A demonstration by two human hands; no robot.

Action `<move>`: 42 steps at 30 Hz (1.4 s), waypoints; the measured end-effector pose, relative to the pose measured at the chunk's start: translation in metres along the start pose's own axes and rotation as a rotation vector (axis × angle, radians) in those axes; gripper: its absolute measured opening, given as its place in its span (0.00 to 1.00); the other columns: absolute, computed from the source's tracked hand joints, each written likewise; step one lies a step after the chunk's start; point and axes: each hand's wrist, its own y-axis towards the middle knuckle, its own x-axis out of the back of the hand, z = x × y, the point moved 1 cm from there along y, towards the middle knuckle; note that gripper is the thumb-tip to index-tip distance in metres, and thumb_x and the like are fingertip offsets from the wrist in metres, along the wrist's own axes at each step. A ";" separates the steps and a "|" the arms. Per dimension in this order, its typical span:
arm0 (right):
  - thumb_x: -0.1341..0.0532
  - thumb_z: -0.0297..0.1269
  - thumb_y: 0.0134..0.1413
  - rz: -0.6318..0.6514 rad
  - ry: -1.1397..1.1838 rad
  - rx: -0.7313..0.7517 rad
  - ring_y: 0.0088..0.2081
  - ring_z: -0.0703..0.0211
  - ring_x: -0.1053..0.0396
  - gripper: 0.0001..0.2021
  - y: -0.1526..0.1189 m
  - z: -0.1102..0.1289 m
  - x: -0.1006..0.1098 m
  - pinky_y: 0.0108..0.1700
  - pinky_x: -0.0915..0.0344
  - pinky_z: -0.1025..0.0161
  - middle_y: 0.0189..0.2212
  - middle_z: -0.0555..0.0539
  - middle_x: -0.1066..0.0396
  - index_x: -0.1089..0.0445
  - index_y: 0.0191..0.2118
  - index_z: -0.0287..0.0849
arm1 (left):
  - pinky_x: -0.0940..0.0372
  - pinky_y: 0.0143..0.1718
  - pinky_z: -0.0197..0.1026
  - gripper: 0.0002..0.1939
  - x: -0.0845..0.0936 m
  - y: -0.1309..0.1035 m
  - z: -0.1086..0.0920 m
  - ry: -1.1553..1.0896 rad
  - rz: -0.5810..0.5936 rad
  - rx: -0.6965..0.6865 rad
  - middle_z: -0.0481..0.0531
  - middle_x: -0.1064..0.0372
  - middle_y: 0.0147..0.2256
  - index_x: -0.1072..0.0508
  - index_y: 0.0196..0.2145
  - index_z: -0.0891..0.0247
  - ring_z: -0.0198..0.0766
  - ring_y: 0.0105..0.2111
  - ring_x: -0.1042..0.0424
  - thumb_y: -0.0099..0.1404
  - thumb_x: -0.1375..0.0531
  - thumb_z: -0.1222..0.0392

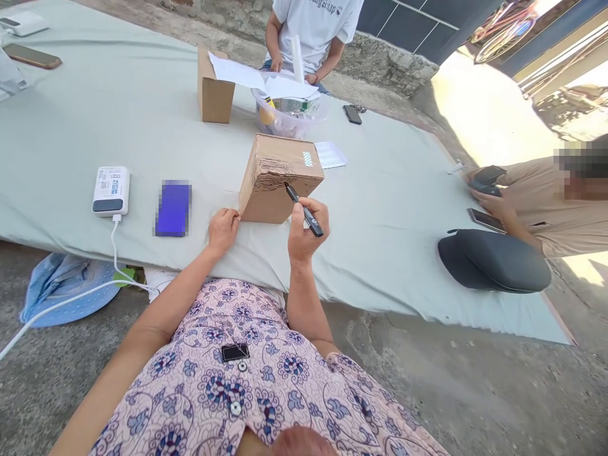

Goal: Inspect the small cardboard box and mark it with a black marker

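Two hands work at one cardboard box (280, 177), a matte brown cube standing on the pale cloth (142, 120) near its front edge. I see my left hand (223, 229) curled shut against the box's lower left corner, knuckles touching the card. My right hand (304, 235) is closed round a slim black pen (304, 209), whose tip meets the box's near face, where dark scribbled lines run across the upper part. What those lines spell I cannot make out. A small white label sits on the box top. To the left lie a smooth white power bank (111, 190) with its cable trailing off the cloth, and a blurred blue rectangle (173, 208). Behind stand a second box (215, 92) and a clear plastic bowl (289, 114), its contents half hidden under paper. Two other people are cut off by the frame.
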 end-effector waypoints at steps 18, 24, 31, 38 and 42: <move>0.43 0.42 0.63 0.148 0.083 -0.023 0.30 0.59 0.28 0.11 -0.014 -0.008 -0.001 0.38 0.31 0.57 0.27 0.49 0.25 0.30 0.32 0.45 | 0.31 0.43 0.44 0.11 0.027 0.001 0.001 -0.272 -0.061 0.039 0.55 0.23 0.38 0.26 0.37 0.62 0.43 0.38 0.25 0.65 0.46 0.57; 0.45 0.44 0.63 -0.144 -0.092 -0.220 0.33 0.58 0.29 0.12 -0.011 -0.059 0.031 0.40 0.31 0.58 0.29 0.48 0.28 0.31 0.33 0.45 | 0.33 0.50 0.48 0.14 0.089 0.005 0.018 -0.067 -0.371 0.124 0.59 0.23 0.42 0.25 0.42 0.63 0.47 0.45 0.25 0.66 0.47 0.56; 0.43 0.38 0.59 0.229 -0.413 -0.458 0.47 0.51 0.31 0.17 -0.028 -0.106 0.025 0.53 0.32 0.53 0.44 0.39 0.25 0.27 0.51 0.41 | 0.43 0.57 0.68 0.26 0.136 -0.002 0.043 0.348 -0.376 0.544 0.78 0.33 0.58 0.31 0.57 0.72 0.70 0.61 0.37 0.66 0.45 0.52; 0.38 0.40 0.59 0.509 -0.758 -0.626 0.57 0.42 0.36 0.24 -0.037 -0.108 0.024 0.58 0.38 0.46 0.55 0.36 0.30 0.31 0.60 0.43 | 0.51 0.57 0.73 0.15 0.128 0.000 0.059 0.214 -0.340 0.522 0.65 0.28 0.44 0.38 0.26 0.62 0.71 0.59 0.39 0.64 0.45 0.49; 0.37 0.43 0.59 0.564 -0.780 -0.666 0.61 0.40 0.39 0.26 -0.036 -0.105 0.027 0.60 0.40 0.45 0.59 0.36 0.33 0.33 0.62 0.44 | 0.52 0.57 0.73 0.14 0.131 0.005 0.068 0.053 -0.380 0.537 0.54 0.40 0.24 0.38 0.22 0.60 0.67 0.50 0.36 0.57 0.39 0.52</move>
